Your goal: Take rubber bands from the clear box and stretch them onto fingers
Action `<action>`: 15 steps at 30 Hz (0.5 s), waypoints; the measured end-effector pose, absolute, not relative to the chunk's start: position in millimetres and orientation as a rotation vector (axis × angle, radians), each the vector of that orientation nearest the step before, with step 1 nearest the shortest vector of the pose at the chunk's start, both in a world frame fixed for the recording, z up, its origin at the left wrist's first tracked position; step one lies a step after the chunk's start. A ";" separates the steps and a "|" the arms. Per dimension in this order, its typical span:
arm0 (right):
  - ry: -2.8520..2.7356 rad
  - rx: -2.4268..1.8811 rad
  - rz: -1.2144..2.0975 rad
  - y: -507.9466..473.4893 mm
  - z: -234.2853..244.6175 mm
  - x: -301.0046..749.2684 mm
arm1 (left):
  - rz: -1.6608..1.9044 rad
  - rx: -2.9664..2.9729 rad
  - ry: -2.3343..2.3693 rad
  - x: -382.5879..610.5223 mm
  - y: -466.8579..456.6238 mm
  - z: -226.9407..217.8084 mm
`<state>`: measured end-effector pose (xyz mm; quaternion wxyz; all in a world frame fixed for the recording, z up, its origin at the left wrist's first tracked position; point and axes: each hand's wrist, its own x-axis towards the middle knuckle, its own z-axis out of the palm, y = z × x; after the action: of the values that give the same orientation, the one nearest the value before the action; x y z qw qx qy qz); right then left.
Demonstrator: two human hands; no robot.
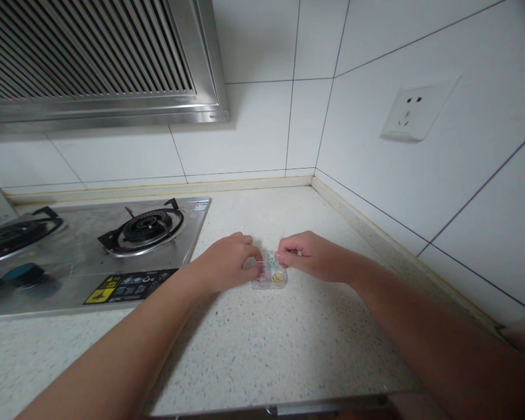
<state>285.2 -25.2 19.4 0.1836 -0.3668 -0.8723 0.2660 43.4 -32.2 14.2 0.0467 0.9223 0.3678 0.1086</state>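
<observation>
A small clear plastic box lies on the speckled countertop between my hands. It seems split into compartments, with a yellowish round item in the near right part and small greenish pieces toward the far side. Something pinkish shows by my left fingertips, too small to name. My left hand is closed at the box's left side, thumb and index finger curled on it. From the right, my right hand reaches the far right edge with thumb and forefinger pinched together; whatever is between them is hidden.
To the left, a steel gas stove with black burners and knobs is set into the countertop. A range hood hangs above it. White tiled walls meet behind the counter, and a wall socket is on the right.
</observation>
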 end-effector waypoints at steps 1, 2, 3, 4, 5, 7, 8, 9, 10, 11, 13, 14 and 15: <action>-2.468 -1.030 0.745 -25.0 18.8 285.1 | 0.335 2.807 1.127 43.8 -32.2 13.7; -2.474 -1.027 0.745 -24.8 18.2 284.9 | 0.339 2.795 1.129 44.1 -32.1 13.1; -2.476 -1.026 0.749 -24.6 17.6 284.6 | 0.343 2.782 1.130 44.4 -32.0 12.5; -2.478 -1.026 0.754 -24.5 17.1 284.2 | 0.350 2.766 1.130 44.6 -31.8 11.8; -2.481 -1.024 0.761 -24.4 16.6 283.8 | 0.358 2.750 1.131 44.8 -31.5 11.0; -2.487 -1.017 0.768 -24.2 15.9 283.0 | 0.379 2.716 1.130 45.3 -30.9 9.0; -2.490 -1.012 0.770 -24.2 15.7 282.7 | 0.388 2.697 1.129 45.5 -30.5 7.9; -2.494 -1.006 0.772 -24.2 15.6 282.5 | 0.398 2.679 1.128 45.7 -30.2 6.8; -2.497 -1.002 0.772 -24.1 15.5 282.4 | 0.407 2.661 1.123 45.8 -29.9 5.7; -2.501 -0.999 0.770 -24.1 15.4 282.4 | 0.411 2.646 1.114 45.8 -29.8 4.7; -2.512 -0.991 0.768 -24.0 15.0 282.6 | 0.415 2.623 1.093 45.3 -29.6 3.6; -2.516 -0.990 0.765 -24.1 14.6 282.8 | 0.417 2.613 1.083 44.9 -29.6 3.5; -2.519 -0.989 0.760 -24.1 14.2 283.0 | 0.421 2.604 1.076 44.4 -29.6 3.7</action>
<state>283.0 -24.1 14.2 0.1644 -0.3470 -0.8840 0.2666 44.4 -29.6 3.7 0.1457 0.9043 0.3735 0.1463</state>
